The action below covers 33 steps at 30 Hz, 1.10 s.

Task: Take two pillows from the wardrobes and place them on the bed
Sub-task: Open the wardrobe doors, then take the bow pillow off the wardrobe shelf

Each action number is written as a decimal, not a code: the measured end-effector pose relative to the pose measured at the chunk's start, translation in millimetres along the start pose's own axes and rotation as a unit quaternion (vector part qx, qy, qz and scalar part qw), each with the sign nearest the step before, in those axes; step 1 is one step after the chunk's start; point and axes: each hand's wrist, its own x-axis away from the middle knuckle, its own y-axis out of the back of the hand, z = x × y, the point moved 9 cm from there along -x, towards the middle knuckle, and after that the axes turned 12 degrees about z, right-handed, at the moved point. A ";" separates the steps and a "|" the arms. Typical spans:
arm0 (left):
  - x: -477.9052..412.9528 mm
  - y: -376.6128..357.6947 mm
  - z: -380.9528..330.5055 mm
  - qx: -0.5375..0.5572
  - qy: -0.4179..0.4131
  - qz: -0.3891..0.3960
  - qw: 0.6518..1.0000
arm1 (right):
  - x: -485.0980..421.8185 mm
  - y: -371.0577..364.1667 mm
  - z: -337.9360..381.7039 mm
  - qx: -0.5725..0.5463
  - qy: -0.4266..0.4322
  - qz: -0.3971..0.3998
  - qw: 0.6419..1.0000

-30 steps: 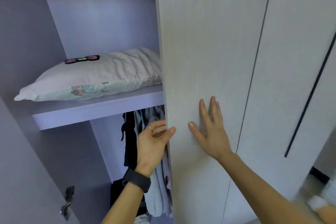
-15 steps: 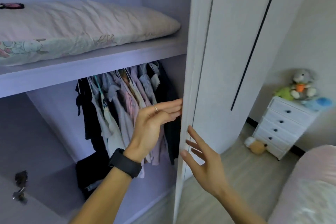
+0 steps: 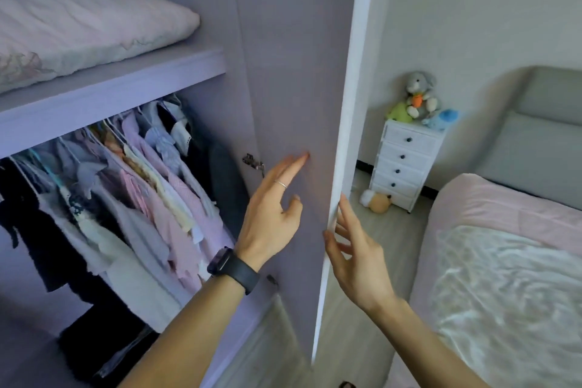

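Lilac door panel (image 3: pixel 293 79) at frame centre stands swung wide: my left hand (image 3: pixel 271 214) lies flat and open on its inner face, right hand (image 3: pixel 356 258) fingers spread, empty, brushing its white edge, to clear access. Pillow (image 3: pixel 78 31) sits untouched on the shelf (image 3: pixel 126 82), upper left; bed (image 3: pixel 504 261) lies lower right.

Pillow (image 3: pixel 78 31) on shelf (image 3: pixel 126 85) above clothes (image 3: pixel 126 186); bed (image 3: pixel 504 261) right.

Wardrobe door (image 3: pixel 299 72) swung wide; opening left of door unblocked. Shelf (image 3: pixel 110 88) front clear above hanging clothes (image 3: pixel 126 192). Bed (image 3: pixel 504 261) crowds floor strip right of door.
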 end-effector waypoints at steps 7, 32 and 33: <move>-44.0 -59.5 13.3 -0.251 -0.043 0.079 0.964 | -11.2 45.5 -38.0 0.033 -0.057 -0.059 0.996; -53.9 -31.6 52.4 -0.202 0.028 0.040 0.978 | -2.1 44.4 -64.0 -0.044 -0.099 -0.175 0.979; -39.6 -15.9 62.6 -0.189 0.058 0.026 0.980 | -10.2 32.4 -53.7 -0.047 -0.081 -0.147 0.985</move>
